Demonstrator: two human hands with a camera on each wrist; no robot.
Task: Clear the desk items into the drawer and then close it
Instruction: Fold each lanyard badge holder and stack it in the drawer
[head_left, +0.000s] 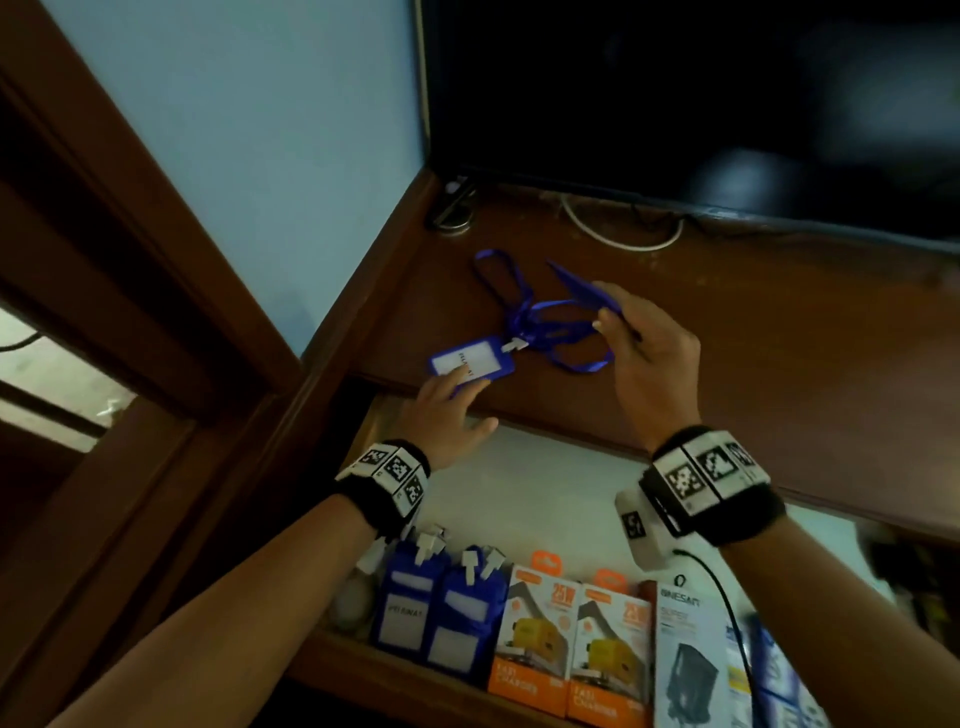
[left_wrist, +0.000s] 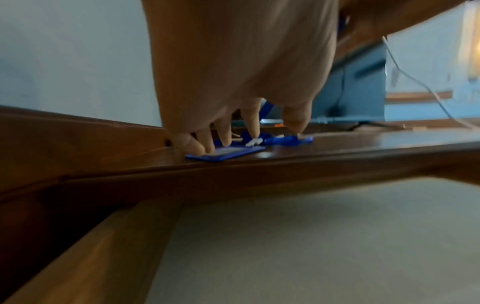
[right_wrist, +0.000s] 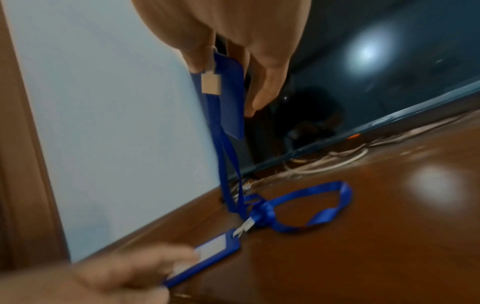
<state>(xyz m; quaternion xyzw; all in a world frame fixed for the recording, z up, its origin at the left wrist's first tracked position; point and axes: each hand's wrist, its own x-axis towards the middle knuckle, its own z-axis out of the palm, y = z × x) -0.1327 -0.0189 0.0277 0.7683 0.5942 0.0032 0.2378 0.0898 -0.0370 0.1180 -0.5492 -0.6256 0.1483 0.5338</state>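
Head view: left hand (head_left: 448, 410) flat on badge (head_left: 470, 359), right hand (head_left: 645, 353) pinching lanyard (head_left: 550, 317).

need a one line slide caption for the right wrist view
Right hand lifts one blue badge holder by its top while the left hand touches another on the desk.

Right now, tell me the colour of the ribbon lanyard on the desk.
Blue lanyard; right wrist view.

Badge holder (head_left: 471, 362) laid flat on desk (head_left: 727, 332) near front edge, lanyard (head_left: 550, 322) spread behind and right of it. Monitor (head_left: 675, 104) placed at desk rear. Open drawer (head_left: 545, 478) positioned below front edge, boxes (head_left: 566, 639) stood inside.
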